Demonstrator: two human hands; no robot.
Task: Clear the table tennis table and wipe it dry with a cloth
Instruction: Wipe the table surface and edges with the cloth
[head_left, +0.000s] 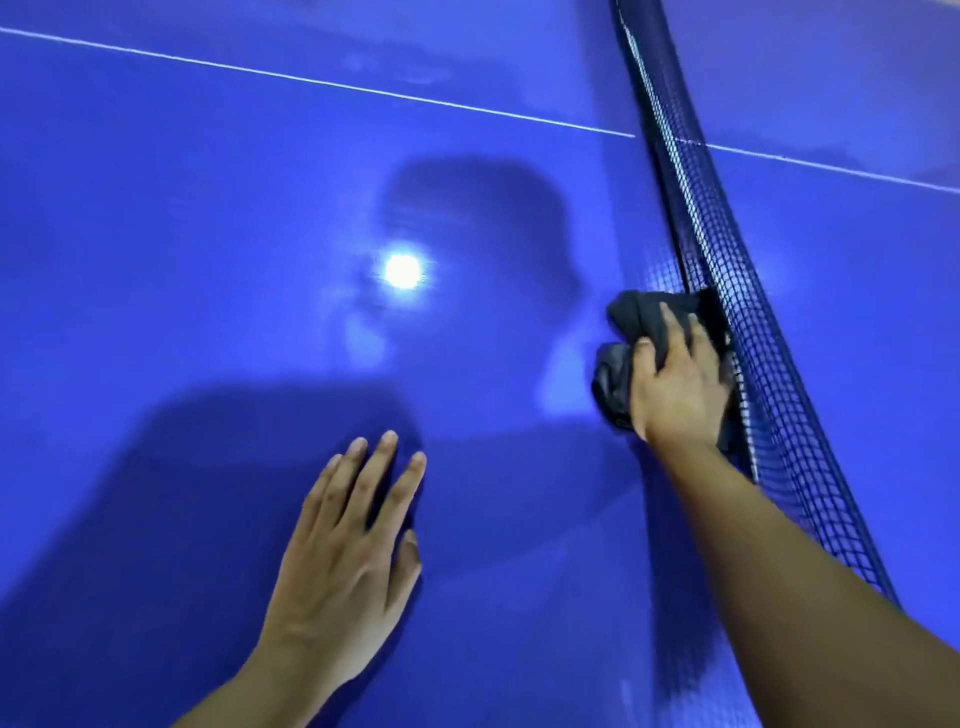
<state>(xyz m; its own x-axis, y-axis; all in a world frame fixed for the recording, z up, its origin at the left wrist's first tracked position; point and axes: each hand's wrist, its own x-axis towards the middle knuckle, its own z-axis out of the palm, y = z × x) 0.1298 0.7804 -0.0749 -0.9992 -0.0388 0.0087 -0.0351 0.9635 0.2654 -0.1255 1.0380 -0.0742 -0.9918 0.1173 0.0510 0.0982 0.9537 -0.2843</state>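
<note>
Gripping the dark cloth (631, 322) beside the net (727, 249), right hand (675, 384); left hand (343, 561) flat on table (208, 208).

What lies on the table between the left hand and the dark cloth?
Nothing: in the head view, only bare blue table surface, shadowed, separates the flat left hand from the cloth the right hand grips.

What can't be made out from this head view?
Head view only:
- Table edges: cut off by the frame, so anything left beyond it is unseen.
- Wet or dry surface: glare spot and shadows mask it.
- Cloth underside: covered by the right hand gripping it.
- Net foot by the cloth: hidden behind it.
- Left hand palm: faces down on the table.
</note>
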